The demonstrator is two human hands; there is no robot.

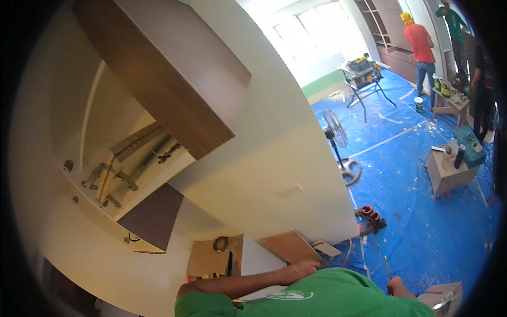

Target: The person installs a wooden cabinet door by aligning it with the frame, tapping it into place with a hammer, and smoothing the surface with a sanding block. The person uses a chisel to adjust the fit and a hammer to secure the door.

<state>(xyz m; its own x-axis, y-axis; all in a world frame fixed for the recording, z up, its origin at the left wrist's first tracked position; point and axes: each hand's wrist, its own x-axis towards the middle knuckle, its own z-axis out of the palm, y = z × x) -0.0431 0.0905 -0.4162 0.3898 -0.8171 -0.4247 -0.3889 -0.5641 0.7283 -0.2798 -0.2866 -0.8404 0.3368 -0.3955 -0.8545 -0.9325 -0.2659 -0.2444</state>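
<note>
My left forearm reaches across the front of my green shirt, and my left hand (298,271) rests by the shirt's edge. Its fingers look stretched out and hold nothing that I can see; the tips are partly hidden. A brown board (291,246) leans on the wall just beyond it. Lower right, my right hand (400,288) is closed round a thin rod-like tool (389,267), whose shaft points up and away; its exact kind is too small to tell. Wall cabinets (174,84) hang at the left, with hinges and wooden strips (108,177) in an open one.
Blue sheeting (401,211) covers the floor. A pedestal fan (338,134), shoes (373,219), a table saw on a stand (362,74) and a box with tools (449,171) stand on it. A person in a red shirt (421,45) and others are at the far right.
</note>
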